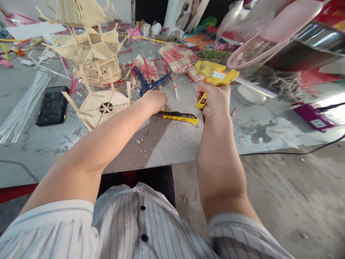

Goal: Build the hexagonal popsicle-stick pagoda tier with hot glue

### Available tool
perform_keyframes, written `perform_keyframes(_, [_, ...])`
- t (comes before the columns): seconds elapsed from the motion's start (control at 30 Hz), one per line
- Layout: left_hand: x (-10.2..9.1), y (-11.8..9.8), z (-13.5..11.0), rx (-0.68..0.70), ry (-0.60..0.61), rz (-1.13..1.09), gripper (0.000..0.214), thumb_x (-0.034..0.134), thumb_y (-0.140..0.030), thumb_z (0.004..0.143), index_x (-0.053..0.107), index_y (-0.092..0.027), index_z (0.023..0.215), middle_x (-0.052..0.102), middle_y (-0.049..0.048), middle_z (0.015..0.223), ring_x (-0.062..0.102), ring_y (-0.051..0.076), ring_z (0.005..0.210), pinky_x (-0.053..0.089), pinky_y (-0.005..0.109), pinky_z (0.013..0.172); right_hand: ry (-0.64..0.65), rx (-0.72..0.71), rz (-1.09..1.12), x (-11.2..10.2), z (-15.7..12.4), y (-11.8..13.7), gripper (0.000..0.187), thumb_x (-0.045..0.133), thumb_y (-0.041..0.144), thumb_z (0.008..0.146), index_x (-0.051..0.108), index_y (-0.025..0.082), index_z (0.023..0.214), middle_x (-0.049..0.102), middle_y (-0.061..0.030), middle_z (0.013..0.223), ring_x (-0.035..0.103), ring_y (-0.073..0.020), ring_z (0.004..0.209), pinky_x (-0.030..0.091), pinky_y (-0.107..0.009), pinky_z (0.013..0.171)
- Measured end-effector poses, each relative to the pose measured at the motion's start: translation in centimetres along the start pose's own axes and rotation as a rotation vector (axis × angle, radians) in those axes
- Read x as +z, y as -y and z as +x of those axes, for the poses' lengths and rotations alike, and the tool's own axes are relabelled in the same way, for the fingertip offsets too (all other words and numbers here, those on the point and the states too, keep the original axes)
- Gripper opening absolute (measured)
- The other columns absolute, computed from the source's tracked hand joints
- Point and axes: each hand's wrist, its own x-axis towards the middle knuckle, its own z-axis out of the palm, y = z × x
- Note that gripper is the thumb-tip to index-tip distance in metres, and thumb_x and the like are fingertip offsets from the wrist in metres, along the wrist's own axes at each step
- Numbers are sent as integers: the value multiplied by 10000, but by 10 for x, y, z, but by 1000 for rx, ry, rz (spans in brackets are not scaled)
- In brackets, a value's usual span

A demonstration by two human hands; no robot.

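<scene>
Glue gun (pixel 219 75), utility knife (pixel 182 117) nearby, pliers (pixel 145 86) beyond

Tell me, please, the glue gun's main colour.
The glue gun is mainly yellow, best seen in the head view.

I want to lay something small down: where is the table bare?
The clearest patch lies between the yellow cutter and the near edge of the table, with scraps to its left. Another, smudged, lies between the right forearm and the purple box. Beyond the left hand it is crowded with blue pliers and wrapped sticks.
</scene>
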Motion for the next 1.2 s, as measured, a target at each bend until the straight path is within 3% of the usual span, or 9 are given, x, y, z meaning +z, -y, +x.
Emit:
perform_keyframes(0.1, [2, 3, 3, 25, 56, 109, 346, 489, -19, 837, 696, -114, 1098, 687, 180, 1103, 623, 299, 1099, 463, 348, 839, 4, -39, 25, 3, 2, -1, 157, 655, 114, 691, 533, 205, 648, 474, 83, 456, 409, -61, 369, 296, -227, 394])
perform_keyframes(0.2, [4, 6, 0, 63, 31, 110, 338, 468, -44, 859, 685, -108, 1110, 688, 172, 1071, 629, 291, 1080, 465, 343, 835, -5, -62, 49, 4, 3, -1, 158, 663, 134, 686, 540, 214, 627, 486, 82, 474, 396, -57, 357, 282, -213, 370])
perform_keyframes(0.33, [-1, 9, -21, 15, -161, -98, 295, 460, -46, 860, 685, -108, 1041, 655, 151, 1082, 622, 266, 1048, 459, 347, 853, 5, -56, 111, 4, 0, 2, 170, 667, 122, 665, 552, 227, 597, 510, 75, 460, 400, -58, 360, 287, -219, 357])
perform_keyframes(0.47, [-10, 9, -70, -69, -442, -692, 94, 594, -46, 784, 638, -129, 787, 621, 47, 795, 605, 167, 812, 462, 297, 772, 83, -88, 177, 5, -6, 5, 118, 684, 120, 612, 601, 204, 610, 564, 60, 483, 439, -58, 353, 315, -224, 349])
perform_keyframes(0.63, [-5, 13, -128, -328, -397, -1627, 187, 628, -50, 778, 519, -156, 671, 485, -47, 550, 477, 49, 467, 371, 180, 458, 361, -223, 219, 15, -28, 4, 155, 761, 206, 564, 636, 193, 654, 685, 5, 667, 508, -76, 372, 371, -245, 360])
perform_keyframes(0.8, [10, 20, -139, -492, -477, -2089, 146, 596, -32, 804, 546, -154, 740, 555, -49, 557, 491, 31, 409, 352, 133, 365, 594, -305, 182, 23, -51, 4, 263, 863, 327, 539, 665, 197, 654, 678, -10, 664, 486, -75, 378, 332, -239, 340])
perform_keyframes(1.03, [19, 27, -134, -514, -523, -2254, 270, 455, -109, 935, 573, -100, 693, 590, -9, 561, 539, 26, 430, 445, 112, 398, 741, -293, 125, 12, -57, 7, 324, 880, 413, 499, 689, 192, 639, 691, -23, 631, 468, -72, 397, 359, -225, 354])
perform_keyframes(1.2, [25, 28, -132, -482, -602, -2168, 206, 489, -171, 937, 553, -132, 746, 607, -26, 597, 565, 38, 444, 463, 124, 414, 741, -321, 86, 10, -60, 7, 277, 855, 444, 528, 707, 241, 644, 688, 7, 645, 458, -72, 423, 367, -220, 375])
